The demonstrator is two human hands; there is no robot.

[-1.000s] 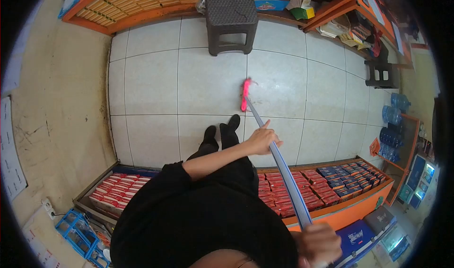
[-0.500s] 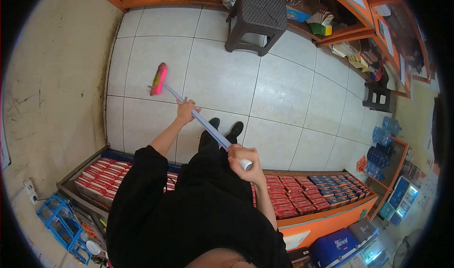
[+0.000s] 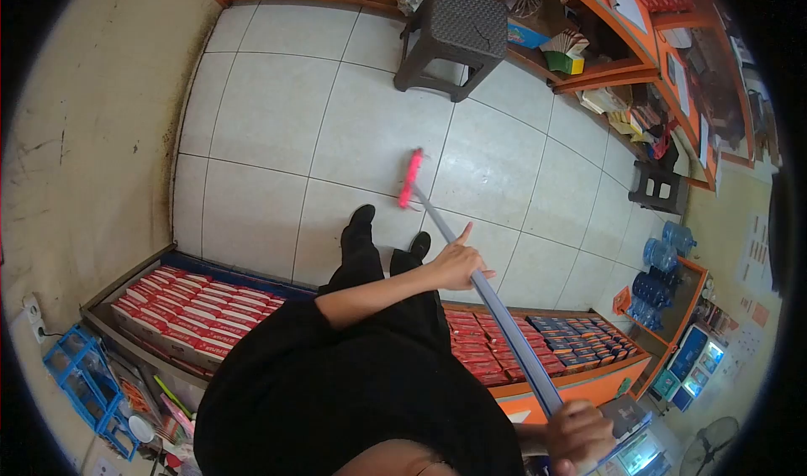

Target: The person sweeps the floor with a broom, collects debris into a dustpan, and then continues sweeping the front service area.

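A broom (image 3: 517, 337) with a pink head and a pale grey-blue handle slants across the view. Its head (image 3: 411, 178) rests on or just above the tiled floor, ahead of my feet; the bristles are slightly blurred. My left hand (image 3: 460, 263) reaches across my body and holds the handle partway down, with one finger stretched out along it. Near the handle's top end, at the lower right, my right hand (image 3: 580, 436) is closed around it.
A dark plastic stool (image 3: 458, 35) stands ahead, beside orange shelves (image 3: 614, 77). A second dark stool (image 3: 657, 188) and blue water bottles (image 3: 656, 278) are at the right. Behind me run low cases of red boxes (image 3: 197, 312). A stained wall (image 3: 109, 123) bounds the left.
The broom head has swept from the left to the right across the floor. Both hands have moved right, my right hand also down and closer to me. My feet have shifted a little.
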